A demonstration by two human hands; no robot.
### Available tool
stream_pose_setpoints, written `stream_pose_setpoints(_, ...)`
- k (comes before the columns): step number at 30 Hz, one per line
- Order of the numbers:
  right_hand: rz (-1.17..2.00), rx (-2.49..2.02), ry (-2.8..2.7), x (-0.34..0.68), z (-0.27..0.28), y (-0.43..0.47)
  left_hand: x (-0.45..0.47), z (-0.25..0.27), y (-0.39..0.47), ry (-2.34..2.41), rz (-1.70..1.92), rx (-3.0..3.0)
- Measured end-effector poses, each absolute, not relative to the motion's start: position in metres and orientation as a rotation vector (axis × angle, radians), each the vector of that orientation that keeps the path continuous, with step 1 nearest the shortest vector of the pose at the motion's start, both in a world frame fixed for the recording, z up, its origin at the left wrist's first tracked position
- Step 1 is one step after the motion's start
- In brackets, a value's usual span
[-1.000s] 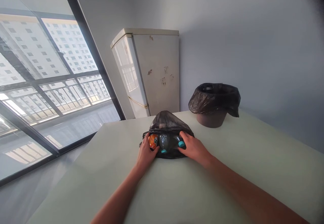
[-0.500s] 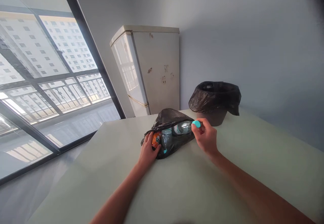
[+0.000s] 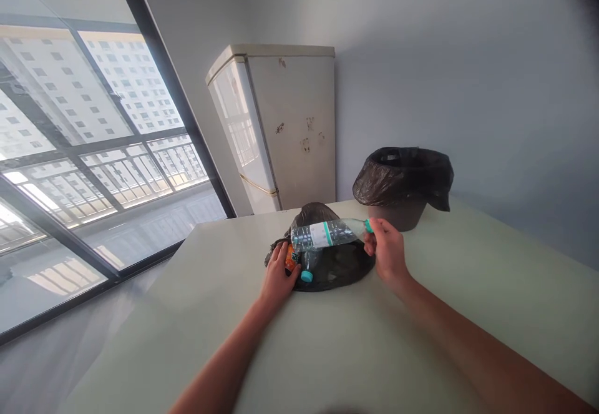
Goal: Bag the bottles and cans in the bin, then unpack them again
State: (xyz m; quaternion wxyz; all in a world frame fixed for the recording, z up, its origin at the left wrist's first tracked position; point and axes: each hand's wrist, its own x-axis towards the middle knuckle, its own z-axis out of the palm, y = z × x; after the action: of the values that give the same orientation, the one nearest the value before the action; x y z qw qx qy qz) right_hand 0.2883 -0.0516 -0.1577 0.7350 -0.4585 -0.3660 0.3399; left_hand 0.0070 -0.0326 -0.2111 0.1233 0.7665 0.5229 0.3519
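Note:
A clear plastic bottle (image 3: 320,235) with a white-and-green label lies nearly level above the mouth of a black plastic bag (image 3: 349,268). My right hand (image 3: 389,248) pinches it at its green cap, on the bottle's right end. At the bag's left edge, my left hand (image 3: 279,275) is curled over the plastic and against an orange-labelled bottle (image 3: 292,256). Between the hands, another clear bottle with a teal cap (image 3: 307,276) rests in the bag, cap toward me. The labelled bottle partly covers it.
Behind the bag, a bin (image 3: 397,213) lined with a black bag (image 3: 412,180) stands on the pale green table (image 3: 327,351). A worn white refrigerator (image 3: 299,133) is beyond the table's far edge. Glass sliding doors (image 3: 107,152) are at the left.
My right hand has drawn the labelled bottle up out of the bag, so its whole length now shows. The bag's mouth has sagged wider; my left hand has stayed at its left edge.

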Motion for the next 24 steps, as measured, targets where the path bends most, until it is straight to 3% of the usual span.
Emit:
stream_pose_setpoints(10, 0.839, -1.027, -1.066, 0.273, -0.158, -0.066, 0.009, -0.202, -0.035, 1.497, 1.334, 2.123)
stream_pose_setpoints(24, 1.041, -0.904, -1.340, 0.264, -0.151, -0.080, 0.003, -0.178, -0.047, 1.371, 1.488, 2.591)
